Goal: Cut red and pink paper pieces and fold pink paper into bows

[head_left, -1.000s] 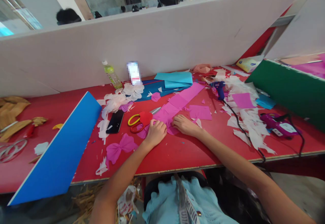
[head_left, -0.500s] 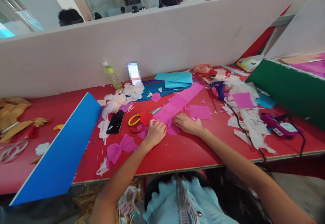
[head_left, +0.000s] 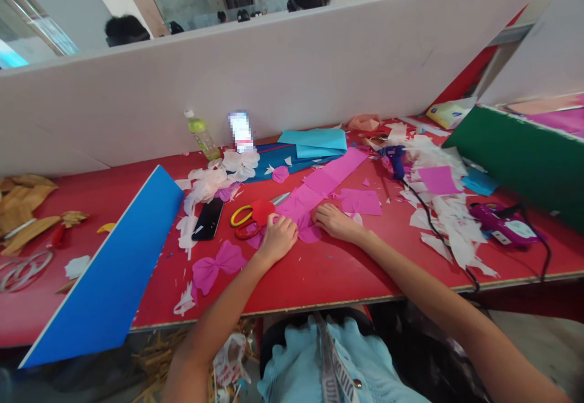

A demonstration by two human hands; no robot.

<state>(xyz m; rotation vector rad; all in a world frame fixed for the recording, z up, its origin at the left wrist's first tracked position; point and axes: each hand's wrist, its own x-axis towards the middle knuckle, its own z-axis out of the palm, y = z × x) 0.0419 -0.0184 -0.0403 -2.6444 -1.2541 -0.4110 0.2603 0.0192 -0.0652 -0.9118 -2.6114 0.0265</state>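
Observation:
Between my hands lies a pink crepe paper petal piece (head_left: 309, 231) on the red tabletop. My left hand (head_left: 280, 237) has its fingers curled, pinching the left side of this piece. At its right side, my right hand (head_left: 338, 223) is closed with the fingertips on the paper's edge. Scissors (head_left: 249, 217) with yellow and red handles rest just left of my left hand, blades partly under pink paper. A long pink crepe strip (head_left: 326, 181) runs away behind my hands. Nearer me on the left is a bow-shaped pink paper piece (head_left: 218, 266).
A black phone (head_left: 208, 219) and white paper petals (head_left: 207, 184) lie left; a bottle (head_left: 201, 136) and lit phone (head_left: 241, 131) stand behind. Right are glue guns (head_left: 394, 159), their cords and white scraps (head_left: 456, 214). Blue (head_left: 114, 269) and green (head_left: 520, 162) dividers flank the table.
My right hand and left hand stay almost in place; the fingers of the left shift very slightly at the pink paper. The camera view moves a little.

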